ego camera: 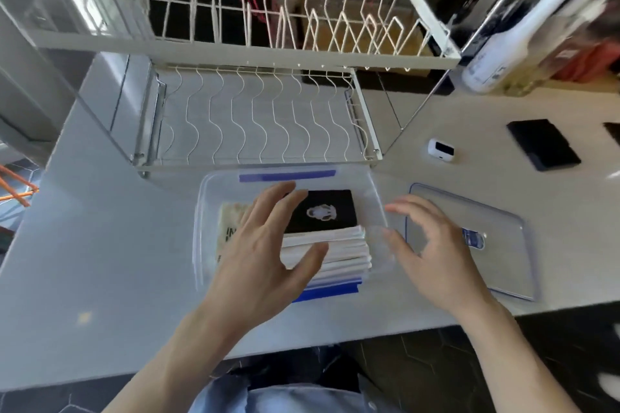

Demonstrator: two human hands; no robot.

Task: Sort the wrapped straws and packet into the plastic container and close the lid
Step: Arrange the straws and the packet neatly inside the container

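Note:
A clear plastic container [214, 184] with blue clips stands on the counter in front of me. Inside lie a stack of white wrapped straws [342, 251], a black packet [332, 208] with a white figure on top of them, and a beige printed packet [229, 221] at the left. My left hand [265, 251] hovers over the container with fingers spread, holding nothing. My right hand [432, 251] is at the container's right wall, fingers loosely bent and empty. The clear lid [496, 231] lies flat on the counter to the right, partly behind my right hand.
A white wire dish rack [261, 111] stands right behind the container. To the right on the counter are a small white device [441, 151], a black pad [543, 144] and a white bottle [510, 40]. The counter's front edge runs just below my wrists.

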